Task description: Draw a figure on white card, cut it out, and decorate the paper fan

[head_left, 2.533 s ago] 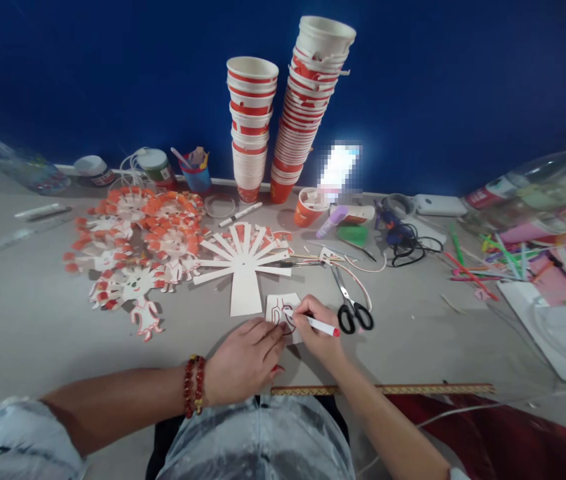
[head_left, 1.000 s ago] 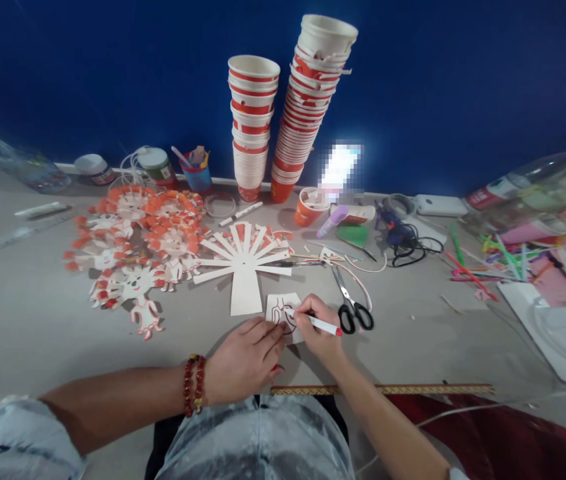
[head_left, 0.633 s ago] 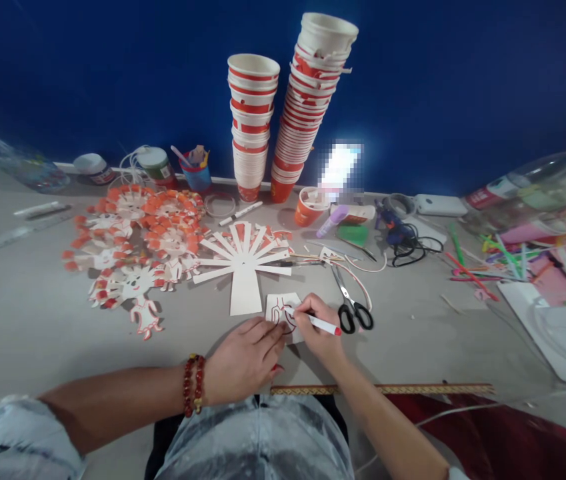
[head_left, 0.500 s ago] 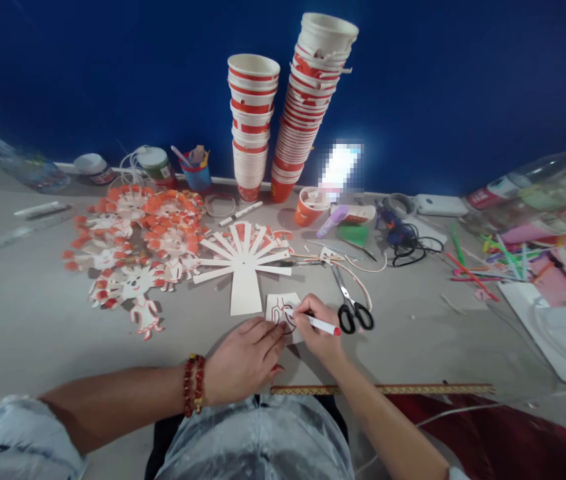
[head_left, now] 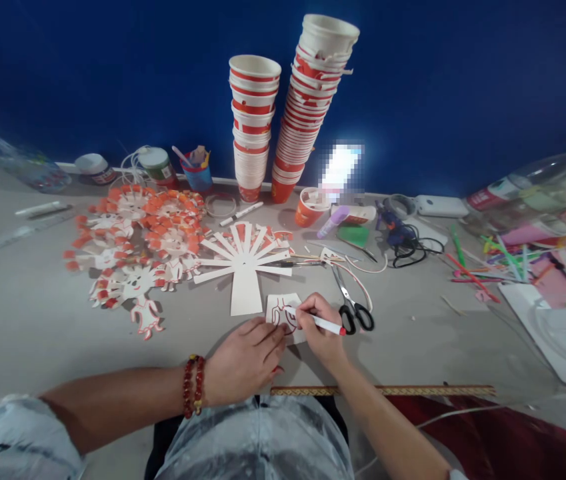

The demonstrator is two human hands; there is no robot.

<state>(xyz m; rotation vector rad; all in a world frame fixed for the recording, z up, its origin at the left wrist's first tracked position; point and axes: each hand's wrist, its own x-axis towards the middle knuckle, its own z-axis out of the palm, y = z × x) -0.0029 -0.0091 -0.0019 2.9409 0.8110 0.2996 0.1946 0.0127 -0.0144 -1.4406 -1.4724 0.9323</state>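
My right hand (head_left: 323, 333) grips a white marker (head_left: 330, 325) with a red end, its tip at a small piece of white paper (head_left: 277, 305). Dark red curved lines are drawn on that paper. My left hand (head_left: 247, 353) lies flat, fingers stretched out over the paper's lower left edge. Just beyond it is a white paper cutout (head_left: 245, 287) with a wide stem and fanned strips. To the right of my right hand rest black-handled scissors (head_left: 356, 317), blades pointing away.
Several orange-and-white paper figures (head_left: 135, 283) lie at left. Two tall stacks of paper cups (head_left: 251, 153) stand along the blue wall, near an orange cup (head_left: 309, 215) holding scraps. A glue gun (head_left: 393, 223) with its cord sits right of centre. Bottles and coloured scraps crowd the far right.
The marker and my right hand have shifted very slightly to the right over the paper. My left hand stays in place.
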